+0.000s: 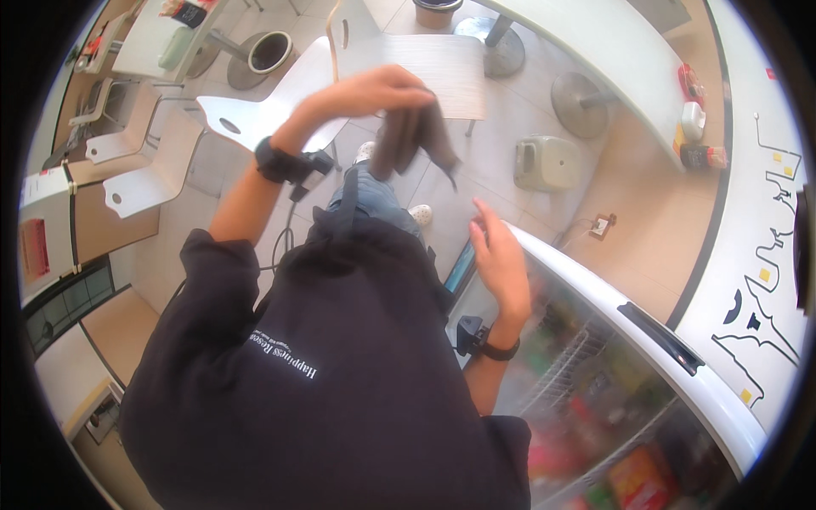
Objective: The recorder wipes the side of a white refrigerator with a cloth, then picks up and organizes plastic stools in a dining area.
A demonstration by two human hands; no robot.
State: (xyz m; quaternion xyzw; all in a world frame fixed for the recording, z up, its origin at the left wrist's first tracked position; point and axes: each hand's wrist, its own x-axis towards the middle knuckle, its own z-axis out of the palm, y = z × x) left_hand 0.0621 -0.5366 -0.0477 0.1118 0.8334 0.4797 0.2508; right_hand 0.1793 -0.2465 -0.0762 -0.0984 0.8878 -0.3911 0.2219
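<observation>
My left hand (389,92), bent at the wrist, grips a grey-brown cloth (408,137). The cloth hangs down in folds from the fingers, blurred, with one thin corner trailing to the right. Lower right, my right hand (500,261) holds nothing, and its fingers are apart. It is over the near end of a glass-fronted display refrigerator (561,258) with a white frame. Whether that hand touches the frame, I cannot tell. Packaged goods (637,478) on wire racks show blurrily through the glass.
Ahead stand white chairs (440,70) and a long white table (593,57) on round metal bases. A plastic stool (548,162) is on the tiled floor by the wall. A bin (271,54) stands upper left. A cable (284,239) runs beside my left arm.
</observation>
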